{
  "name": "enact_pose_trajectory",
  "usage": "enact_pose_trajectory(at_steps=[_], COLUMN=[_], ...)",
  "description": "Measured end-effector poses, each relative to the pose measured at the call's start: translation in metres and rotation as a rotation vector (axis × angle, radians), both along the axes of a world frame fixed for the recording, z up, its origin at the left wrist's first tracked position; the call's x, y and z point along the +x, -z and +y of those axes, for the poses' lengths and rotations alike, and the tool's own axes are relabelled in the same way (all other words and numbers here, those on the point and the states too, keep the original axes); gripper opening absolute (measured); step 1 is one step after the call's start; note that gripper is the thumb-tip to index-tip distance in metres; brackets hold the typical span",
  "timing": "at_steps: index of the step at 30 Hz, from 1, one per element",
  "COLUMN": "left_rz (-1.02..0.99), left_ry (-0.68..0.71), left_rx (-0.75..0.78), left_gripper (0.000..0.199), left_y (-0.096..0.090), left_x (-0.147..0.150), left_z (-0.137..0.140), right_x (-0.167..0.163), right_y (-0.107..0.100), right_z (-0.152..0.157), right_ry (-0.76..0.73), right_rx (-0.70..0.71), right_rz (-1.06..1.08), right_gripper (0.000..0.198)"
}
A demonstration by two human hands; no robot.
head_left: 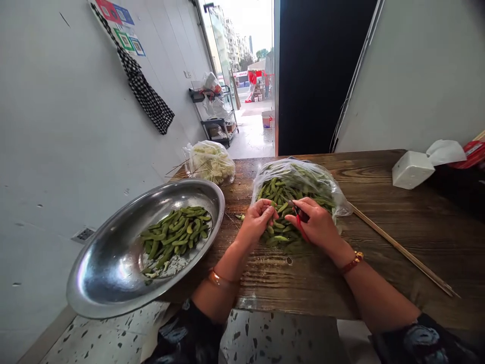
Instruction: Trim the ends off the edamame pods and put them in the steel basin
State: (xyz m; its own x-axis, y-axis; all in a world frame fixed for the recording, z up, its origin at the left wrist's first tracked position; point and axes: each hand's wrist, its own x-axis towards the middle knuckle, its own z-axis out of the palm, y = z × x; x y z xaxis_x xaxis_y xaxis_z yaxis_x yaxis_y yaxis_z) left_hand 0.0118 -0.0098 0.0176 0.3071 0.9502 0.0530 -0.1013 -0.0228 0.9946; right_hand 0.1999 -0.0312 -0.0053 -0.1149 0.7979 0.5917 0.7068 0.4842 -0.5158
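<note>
Green pods [279,237]: on table [288,283], in and before clear bag [303,174]; more in steel bowl [109,268]
Left hand [257,218]: pinches 1 pod [273,204]
Right hand [317,222]: grips red-handled scissors [302,228]
Table: dark, grained wood
Walls [68,126]: pale
Floor [109,333]: speckled
Doorway [248,129]: bright, beyond table

Above the table [379,227], two hands [257,222] and one pair of scissors [302,230] are showing; on it, two plastic bags [314,177] and one white box [411,171] are sitting; at its left, one metal bowl [109,268] is resting. Pods [182,230] are overlapping, defying count.
</note>
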Motion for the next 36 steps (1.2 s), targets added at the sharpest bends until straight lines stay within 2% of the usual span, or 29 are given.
enact_pose_trajectory(at_steps=[7,14,19,24,29,36], left_rz=[0.203,0.262,0.303,0.27,0.283,0.307], left_ry=[0.134,0.174,0.193,0.226,0.238,0.305], left_rx=[0.155,0.128,0.148,0.133,0.121,0.037], left_gripper=[0.031,0.027,0.027,0.028,0.029,0.032], left_y=[-0.017,-0.006,-0.01,-0.014,-0.014,-0.012], left_x=[0.006,0.007,0.005,0.004,0.0,-0.004], left_z=[0.001,-0.005,-0.011,-0.014,-0.013,-0.011], right_x=[0.01,0.007,0.006,0.001,-0.002,-0.005], right_y=[-0.016,-0.007,-0.006,-0.007,-0.007,-0.009], right_z=[-0.002,-0.006,-0.01,-0.015,-0.021,-0.031], right_ry=[-0.094,-0.188,-0.248,-0.236,-0.217,-0.209], right_rx=[-0.083,-0.104,-0.071,-0.079,-0.149,-0.194], right_rz=[-0.069,-0.138,-0.121,-0.134,-0.123,-0.083], right_gripper=[0.038,0.034,0.035,0.033,0.025,0.02])
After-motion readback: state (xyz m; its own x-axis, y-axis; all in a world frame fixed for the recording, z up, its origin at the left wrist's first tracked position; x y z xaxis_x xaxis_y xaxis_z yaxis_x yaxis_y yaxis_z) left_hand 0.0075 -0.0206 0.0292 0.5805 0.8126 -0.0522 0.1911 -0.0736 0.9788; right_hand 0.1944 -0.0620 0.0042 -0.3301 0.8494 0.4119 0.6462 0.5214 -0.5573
